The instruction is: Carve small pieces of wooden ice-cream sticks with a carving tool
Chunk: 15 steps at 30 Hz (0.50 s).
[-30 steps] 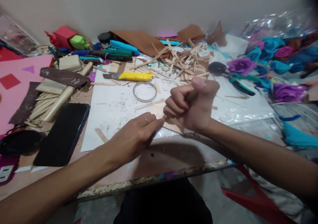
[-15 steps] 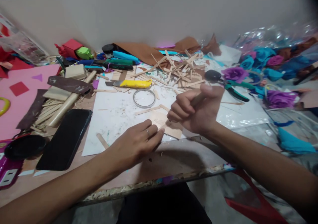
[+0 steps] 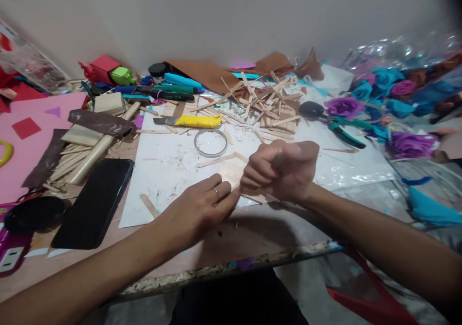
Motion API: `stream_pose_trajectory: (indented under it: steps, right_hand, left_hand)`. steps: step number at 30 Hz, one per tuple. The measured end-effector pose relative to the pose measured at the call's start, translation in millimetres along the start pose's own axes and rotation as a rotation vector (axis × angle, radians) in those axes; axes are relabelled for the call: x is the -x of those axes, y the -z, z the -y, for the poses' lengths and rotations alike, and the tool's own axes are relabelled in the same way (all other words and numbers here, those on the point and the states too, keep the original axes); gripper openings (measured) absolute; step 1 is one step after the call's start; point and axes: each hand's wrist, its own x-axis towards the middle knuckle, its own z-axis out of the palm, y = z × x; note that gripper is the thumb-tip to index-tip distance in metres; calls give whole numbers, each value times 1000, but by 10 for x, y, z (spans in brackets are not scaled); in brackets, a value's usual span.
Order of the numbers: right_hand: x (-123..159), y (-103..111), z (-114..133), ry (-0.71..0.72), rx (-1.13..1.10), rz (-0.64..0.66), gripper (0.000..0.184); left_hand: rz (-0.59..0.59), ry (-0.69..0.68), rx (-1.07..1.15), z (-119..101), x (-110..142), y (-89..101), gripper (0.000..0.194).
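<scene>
A small, thin piece of pale wood (image 3: 230, 170) lies on a white sheet (image 3: 173, 154) near the table's front. My left hand (image 3: 205, 202), with a ring on one finger, holds this piece down at its left side, fingers bent and close together. Over its right part is my right hand (image 3: 279, 171), closed in a fist with the thumb on top. A greyish, stick-like thing shows faintly inside that fist; its lower end is hidden, so I cannot make out its kind. The fists's lower fingers are right beside my left fingertips.
Behind my hands lie a metal ring (image 3: 211, 143), a yellow box cutter (image 3: 198, 121) and a heap of wooden sticks (image 3: 269, 101). Pliers (image 3: 344, 133) and paper flowers (image 3: 411, 143) are at right. A black phone (image 3: 93, 204) lies left, near the table's front edge (image 3: 187, 273).
My right fist has come down and slightly left, closer to the wood and my left fingers. My left hand stays almost where it was.
</scene>
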Motion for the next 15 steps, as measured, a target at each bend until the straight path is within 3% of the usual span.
stream_pose_trajectory:
  steps: [11, 15]
  right_hand:
    - [-13, -79, 0, 2, 23, -43, 59]
    - [-45, -185, -10, -8, 50, -117, 59]
  left_hand:
    - [3, -21, -27, 3, -13, 8, 20]
    - [15, -22, -35, 3, -16, -8, 12]
